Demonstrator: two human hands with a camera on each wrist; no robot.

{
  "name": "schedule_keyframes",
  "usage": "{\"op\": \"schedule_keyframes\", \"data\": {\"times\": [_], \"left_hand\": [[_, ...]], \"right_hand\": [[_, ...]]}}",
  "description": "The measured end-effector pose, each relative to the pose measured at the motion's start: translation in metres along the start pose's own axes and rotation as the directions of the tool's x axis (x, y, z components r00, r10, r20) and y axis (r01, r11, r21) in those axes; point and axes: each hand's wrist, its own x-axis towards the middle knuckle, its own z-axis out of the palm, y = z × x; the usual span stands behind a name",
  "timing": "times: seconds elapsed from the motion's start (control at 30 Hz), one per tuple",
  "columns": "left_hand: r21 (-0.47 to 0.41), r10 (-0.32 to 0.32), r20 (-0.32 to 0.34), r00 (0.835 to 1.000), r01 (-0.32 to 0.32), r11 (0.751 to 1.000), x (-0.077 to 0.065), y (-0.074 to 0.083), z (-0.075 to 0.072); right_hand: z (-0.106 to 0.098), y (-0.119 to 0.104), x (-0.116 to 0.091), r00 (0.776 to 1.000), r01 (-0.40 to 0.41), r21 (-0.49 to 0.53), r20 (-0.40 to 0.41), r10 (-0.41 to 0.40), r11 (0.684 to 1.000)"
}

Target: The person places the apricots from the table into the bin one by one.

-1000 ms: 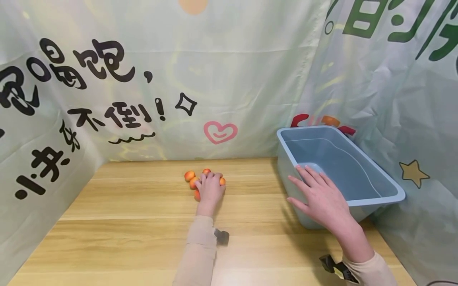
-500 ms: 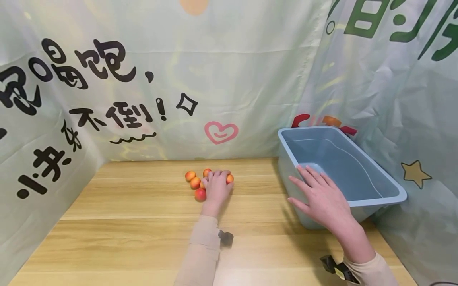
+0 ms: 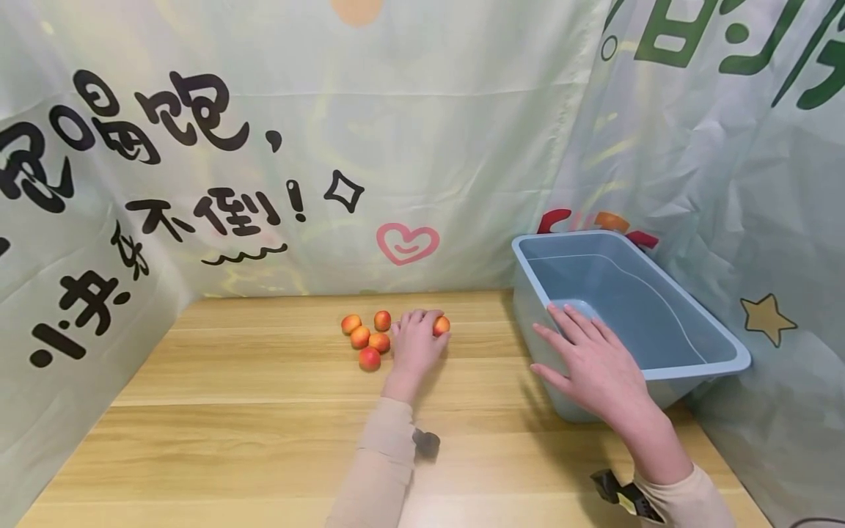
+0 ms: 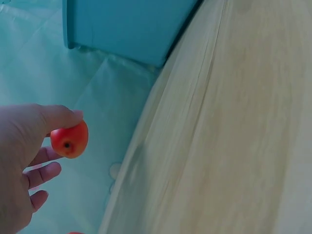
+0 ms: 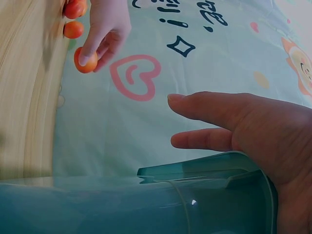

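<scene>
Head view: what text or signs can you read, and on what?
"喝饱,": black, on the backdrop; character before it cut off.
"快乐不倒!": black, backdrop, lower.
"的": green, backdrop, upper right; character after it cut off.
Signs on the backdrop: pink heart, outlined four-point star, gold star.
Red and orange marks behind the bin: partly hidden, unreadable.
Fruit and bin: no text visible.

Held fruit (image 3: 441,326) part-hidden by left hand (image 3: 417,345), green lettering (image 3: 675,28) cropped

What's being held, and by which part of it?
Left hand pinches one red-orange fruit by its side, between thumb and fingers; its dark-dimpled end is uncovered. Right hand holds nothing.
</scene>
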Motion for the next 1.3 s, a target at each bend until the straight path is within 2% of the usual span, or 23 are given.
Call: {"op": "schedule_keyframes", "data": {"times": [0.3, 0.47, 0.8, 0.97, 1.13, 1.3], "left_hand": [[-0.019, 0.075, -0.022, 0.997, -0.076, 0.997, -0.001, 0.019, 0.004], [-0.003, 0.117, -0.067, 0.991, -0.117, 0.993, 0.001, 0.029, 0.005], [-0.044, 0.167, -0.104, 0.980, -0.172, 0.984, 0.012, 0.049, 0.008], [-0.038, 0.189, -0.119, 0.975, -0.194, 0.980, 0.020, 0.058, 0.004], [-0.028, 0.238, -0.159, 0.958, -0.245, 0.969, 0.031, 0.068, -0.003], [-0.012, 0.305, -0.196, 0.932, -0.313, 0.950, 0.041, 0.077, -0.010]], "right_hand": [[0.000, 0.000, -0.002, 1.000, -0.005, 0.003, -0.002, 0.005, 1.000], [-0.001, 0.000, -0.001, 1.000, -0.010, 0.000, 0.005, 0.010, 1.000], [-0.001, 0.001, 0.001, 1.000, -0.012, -0.011, 0.016, 0.012, 1.000], [-0.001, 0.001, 0.001, 1.000, -0.004, -0.023, 0.002, 0.004, 1.000], [-0.001, 0.000, 0.001, 1.000, -0.001, -0.026, -0.009, 0.000, 1.000], [-0.002, 0.000, 0.001, 1.000, -0.006, -0.029, 0.014, 0.006, 1.000]]}}
